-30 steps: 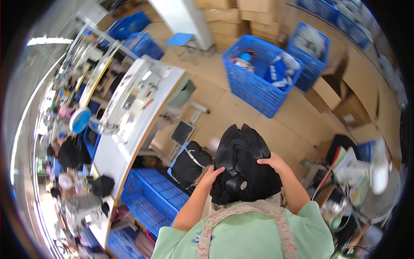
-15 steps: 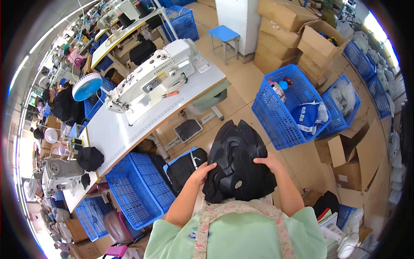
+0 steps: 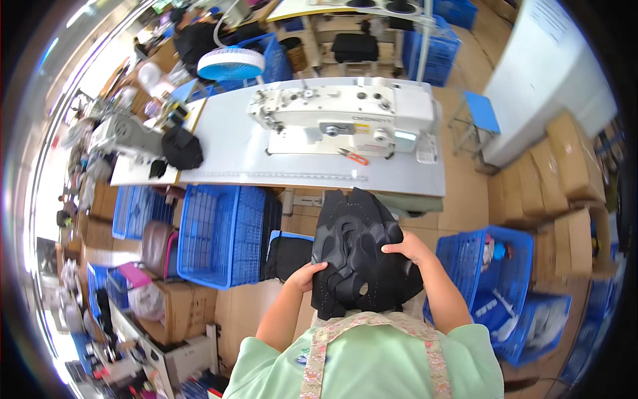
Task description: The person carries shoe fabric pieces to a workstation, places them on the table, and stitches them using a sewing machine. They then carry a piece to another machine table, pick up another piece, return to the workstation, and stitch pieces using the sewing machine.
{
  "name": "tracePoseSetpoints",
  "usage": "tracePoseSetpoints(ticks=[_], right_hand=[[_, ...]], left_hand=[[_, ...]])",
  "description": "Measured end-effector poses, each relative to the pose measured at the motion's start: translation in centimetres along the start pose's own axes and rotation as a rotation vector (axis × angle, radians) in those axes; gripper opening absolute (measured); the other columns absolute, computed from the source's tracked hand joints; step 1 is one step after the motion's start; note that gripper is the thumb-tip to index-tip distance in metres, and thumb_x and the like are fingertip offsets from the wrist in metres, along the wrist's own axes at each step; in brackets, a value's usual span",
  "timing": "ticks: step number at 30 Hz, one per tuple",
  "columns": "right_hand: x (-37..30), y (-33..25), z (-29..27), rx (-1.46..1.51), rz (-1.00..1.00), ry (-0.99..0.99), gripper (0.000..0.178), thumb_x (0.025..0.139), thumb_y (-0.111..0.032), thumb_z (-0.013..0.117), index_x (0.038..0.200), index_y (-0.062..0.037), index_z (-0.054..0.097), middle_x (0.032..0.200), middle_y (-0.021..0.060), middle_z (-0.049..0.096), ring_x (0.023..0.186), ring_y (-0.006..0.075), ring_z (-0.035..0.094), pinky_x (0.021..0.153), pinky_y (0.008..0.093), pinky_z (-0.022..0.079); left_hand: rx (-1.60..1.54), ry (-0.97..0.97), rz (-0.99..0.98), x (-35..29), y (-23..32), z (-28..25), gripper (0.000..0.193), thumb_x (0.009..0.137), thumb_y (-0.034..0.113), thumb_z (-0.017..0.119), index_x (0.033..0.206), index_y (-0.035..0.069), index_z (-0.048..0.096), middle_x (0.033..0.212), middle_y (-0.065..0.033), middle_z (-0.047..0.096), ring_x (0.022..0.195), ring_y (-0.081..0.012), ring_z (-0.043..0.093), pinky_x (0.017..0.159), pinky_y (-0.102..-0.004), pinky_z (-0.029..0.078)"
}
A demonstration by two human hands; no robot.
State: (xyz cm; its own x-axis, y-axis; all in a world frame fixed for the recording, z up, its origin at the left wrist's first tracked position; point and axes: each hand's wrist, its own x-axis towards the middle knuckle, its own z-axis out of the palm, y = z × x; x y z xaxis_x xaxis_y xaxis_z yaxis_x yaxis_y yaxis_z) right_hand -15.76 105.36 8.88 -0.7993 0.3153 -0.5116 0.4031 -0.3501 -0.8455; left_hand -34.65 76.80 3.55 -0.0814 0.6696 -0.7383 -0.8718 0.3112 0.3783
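I hold a stack of black cut shoe-upper pieces (image 3: 355,253) in front of my chest, over the floor. My left hand (image 3: 308,274) grips its lower left edge. My right hand (image 3: 407,247) grips its right side, fingers on top. The pieces have holes and rounded cut-outs, and they fan out upward toward the white sewing table (image 3: 239,156). A white industrial sewing machine (image 3: 342,120) stands on that table just beyond the stack.
Orange-handled scissors (image 3: 353,157) lie beside the machine. A blue crate (image 3: 222,233) stands under the table to my left, another blue crate (image 3: 495,272) to my right. Cardboard boxes (image 3: 575,179) line the right. A blue stool (image 3: 480,112) is behind the table.
The view has swung toward the sewing table, which now sits straight ahead and closer. Both hands keep the same hold on the black stack.
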Motion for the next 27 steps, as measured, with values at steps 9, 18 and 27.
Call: tracePoseSetpoints(ticks=[9, 18, 27], right_hand=[[10.4, -7.0, 0.6, -0.267, 0.076, -0.400, 0.053, 0.065, -0.013, 0.083, 0.112, 0.0003, 0.065, 0.103, 0.0073, 0.068, 0.092, 0.0171, 0.064, 0.088, 0.0313, 0.049], [18.3, -10.3, 9.2, -0.480, 0.161, -0.729, 0.046, 0.065, -0.014, 0.084, 0.105, 0.0012, 0.067, 0.097, 0.0077, 0.069, 0.086, 0.0172, 0.065, 0.083, 0.0312, 0.051], [27.5, -15.9, 20.5, -0.649, 0.167, -0.850, 0.051, 0.064, -0.015, 0.084, 0.108, 0.0023, 0.065, 0.099, 0.0097, 0.069, 0.086, 0.0190, 0.065, 0.083, 0.0315, 0.050]], left_hand=[[-0.552, 0.103, 0.327, -1.2, -4.2, 2.7, 0.057, 0.092, 0.035, 0.061, 0.136, 0.002, 0.046, 0.137, -0.0153, 0.052, 0.126, -0.0297, 0.050, 0.108, -0.0443, 0.038], [-0.770, 0.255, 0.595, -2.9, -6.5, 2.0, 0.056, 0.094, 0.034, 0.057, 0.136, 0.000, 0.045, 0.136, -0.0166, 0.052, 0.126, -0.0317, 0.049, 0.110, -0.0466, 0.034], [-0.894, 0.296, 0.811, -1.2, -0.5, -3.6, 0.057, 0.092, 0.033, 0.058, 0.136, -0.001, 0.044, 0.136, -0.0171, 0.052, 0.125, -0.0340, 0.050, 0.109, -0.0480, 0.036]])
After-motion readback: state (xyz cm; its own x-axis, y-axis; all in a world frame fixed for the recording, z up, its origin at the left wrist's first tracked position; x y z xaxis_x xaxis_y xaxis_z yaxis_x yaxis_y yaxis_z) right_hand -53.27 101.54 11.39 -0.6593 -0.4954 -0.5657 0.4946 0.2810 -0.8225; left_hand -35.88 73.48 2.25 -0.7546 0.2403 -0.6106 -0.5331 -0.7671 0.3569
